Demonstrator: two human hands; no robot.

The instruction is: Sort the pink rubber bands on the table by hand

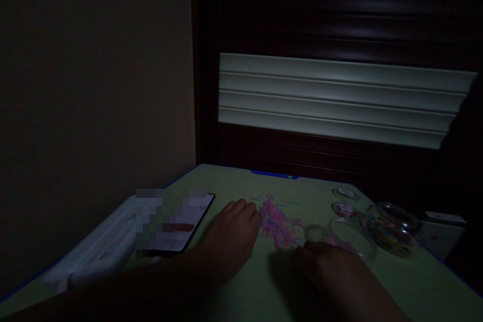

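Note:
My left hand [230, 231] rests on the green tabletop [241, 183], its curled fingers at the left edge of a tangled pile of thin pink and blue elastic bands [277, 224]. My right hand [324, 266] lies low just below the pile, close to a transparent round lid [352, 236] with some pink strands by it. The dim light hides whether either hand pinches any strands.
A glass jar of coloured rubber bands [392, 229] lies on its side at the right, near several small round containers [344, 210]. A phone with a blurred screen [173, 221] and a white tray [90, 246] sit at the left. Walls and a dark roller shutter [339, 95] bound the table.

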